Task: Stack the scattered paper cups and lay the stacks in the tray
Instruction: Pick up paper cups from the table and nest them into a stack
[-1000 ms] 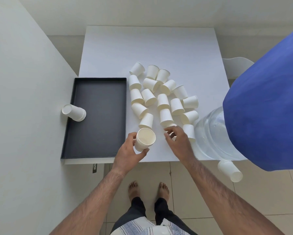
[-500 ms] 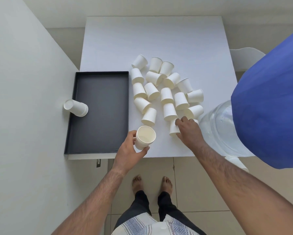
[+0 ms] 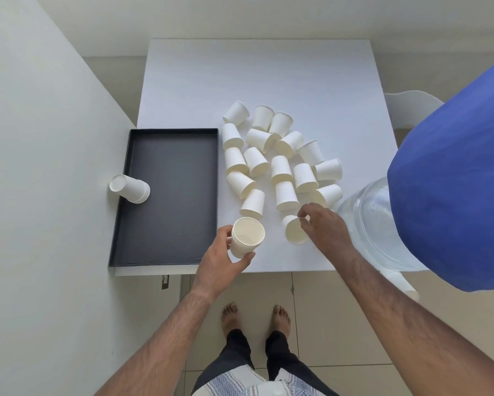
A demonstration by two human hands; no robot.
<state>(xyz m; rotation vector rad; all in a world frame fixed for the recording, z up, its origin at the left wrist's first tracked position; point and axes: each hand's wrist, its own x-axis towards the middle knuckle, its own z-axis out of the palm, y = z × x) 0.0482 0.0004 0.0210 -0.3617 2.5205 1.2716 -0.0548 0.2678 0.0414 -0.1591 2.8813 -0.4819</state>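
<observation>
Several white paper cups (image 3: 280,155) lie scattered on their sides on the white table (image 3: 257,75). My left hand (image 3: 217,261) grips a short stack of cups (image 3: 247,237), mouth up, near the table's front edge beside the tray. My right hand (image 3: 324,227) pinches a single cup (image 3: 295,231) tilted with its mouth toward me, just off the heap's near end. The black tray (image 3: 165,195) sits at the table's left. A stack of cups (image 3: 131,188) lies on its side across the tray's left rim.
A clear water bottle (image 3: 374,224) with a blue cap (image 3: 451,190) stands at the table's right front corner, close to my right hand. A white wall (image 3: 40,195) runs along the left. A white chair (image 3: 411,107) stands to the right. One cup (image 3: 402,284) lies on the floor.
My right hand has taken one cup from the heap's near end and drawn it toward me and to the left. The left hand with its stack stays about where it was.
</observation>
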